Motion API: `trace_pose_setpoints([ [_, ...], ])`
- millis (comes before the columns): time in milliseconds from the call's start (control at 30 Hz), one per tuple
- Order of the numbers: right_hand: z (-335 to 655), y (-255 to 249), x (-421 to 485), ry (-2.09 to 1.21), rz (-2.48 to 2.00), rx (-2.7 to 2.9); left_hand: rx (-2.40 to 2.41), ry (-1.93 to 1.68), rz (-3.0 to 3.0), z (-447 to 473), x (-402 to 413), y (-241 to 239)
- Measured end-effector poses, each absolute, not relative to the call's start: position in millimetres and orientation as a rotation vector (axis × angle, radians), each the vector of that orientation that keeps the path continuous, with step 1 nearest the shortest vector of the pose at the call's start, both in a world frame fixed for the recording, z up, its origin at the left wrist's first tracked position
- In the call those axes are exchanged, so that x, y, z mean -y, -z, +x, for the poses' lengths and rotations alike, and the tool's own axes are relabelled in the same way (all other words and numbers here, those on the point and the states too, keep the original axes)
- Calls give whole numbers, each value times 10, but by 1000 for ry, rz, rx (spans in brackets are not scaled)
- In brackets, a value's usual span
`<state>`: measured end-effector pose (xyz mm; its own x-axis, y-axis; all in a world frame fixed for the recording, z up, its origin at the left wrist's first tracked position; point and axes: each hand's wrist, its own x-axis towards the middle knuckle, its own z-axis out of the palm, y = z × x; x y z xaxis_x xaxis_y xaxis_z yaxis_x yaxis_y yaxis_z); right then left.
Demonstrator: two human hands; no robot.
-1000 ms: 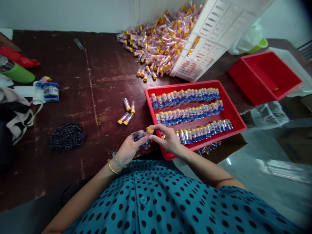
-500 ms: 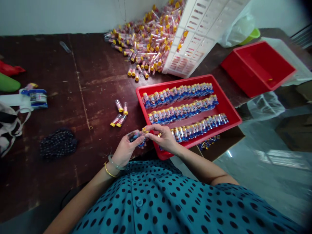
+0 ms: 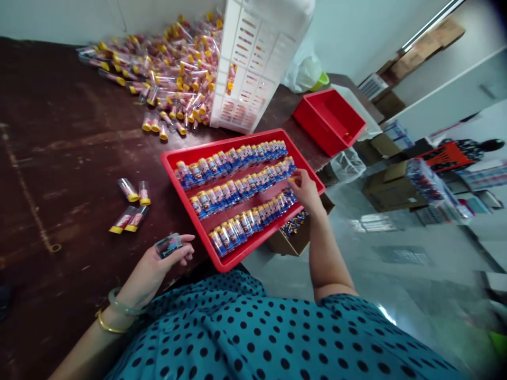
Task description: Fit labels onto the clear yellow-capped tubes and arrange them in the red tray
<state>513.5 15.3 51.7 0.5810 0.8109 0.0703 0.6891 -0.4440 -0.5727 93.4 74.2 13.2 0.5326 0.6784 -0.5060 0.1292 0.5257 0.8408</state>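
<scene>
My left hand (image 3: 168, 256) is closed around a clear plastic piece with dark, pink and blue print (image 3: 169, 246), just left of the red tray's near corner. Over the tray's right end is my right hand (image 3: 306, 189), its fingers pinched on a small yellow-capped tube (image 3: 292, 180) that they mostly hide. The shallow red tray (image 3: 233, 261) bears three rows of upright clear tubes with yellow caps and blue printed wraps (image 3: 233, 191). Several unwrapped tubes with pink contents (image 3: 127, 190) lie on the table to the left.
A big heap of yellow-capped tubes (image 3: 170, 74) lies against the wall, beside a white slatted basket (image 3: 245, 79) standing on end. At the back right are a deep red bin (image 3: 317, 119) and a plastic bag (image 3: 304, 74). Below the tray, a cardboard box (image 3: 303, 237) holds small blue-and-yellow pieces.
My hands have parted. The right one has moved from beside the left to the tray's far right end with a tube; the left keeps the printed piece. The view has swung right.
</scene>
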Motion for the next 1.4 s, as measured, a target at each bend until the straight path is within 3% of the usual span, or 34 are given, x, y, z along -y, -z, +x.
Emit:
trace_pose_setpoints([
  [100, 5384, -458, 12, -351, -2633, 1330, -993, -458, 974, 859, -753, -97],
  [233, 5136, -443, -204, -257, -2592, 1432, -1001, -562, 866, 770, -731, -126],
  [333, 4478, -473, -700, -257, -2164, 1718, -979, -624, 742, 703, -697, -143],
  [467, 3066, -324, -1333, -579, -1268, 2357, -955, -607, 728, 557, -648, -149],
  [533, 2421, -146, -1500, -512, -984, 2668, -976, -620, 750, 449, -625, -166],
  [633, 1857, 127, -1572, -222, -982, 2901, -1028, -709, 731, 253, -597, -199],
  [833, 1768, 312, -1515, 54, -1041, 2923, -1089, -895, 487, -103, -605, -163],
  [1033, 1638, 241, -1595, -156, -939, 3000, -1182, -962, 488, -263, -633, -72],
  [1200, 1390, 136, -1743, -62, -1047, 3030, -1118, -983, 469, -306, -617, -72],
  [1300, 1404, -22, -1771, -240, -996, 2971, -1168, -993, 485, -303, -606, -49],
  [1400, 1612, -234, -1722, -619, -947, 2687, -1242, -1079, 471, -255, -608, -17],
])
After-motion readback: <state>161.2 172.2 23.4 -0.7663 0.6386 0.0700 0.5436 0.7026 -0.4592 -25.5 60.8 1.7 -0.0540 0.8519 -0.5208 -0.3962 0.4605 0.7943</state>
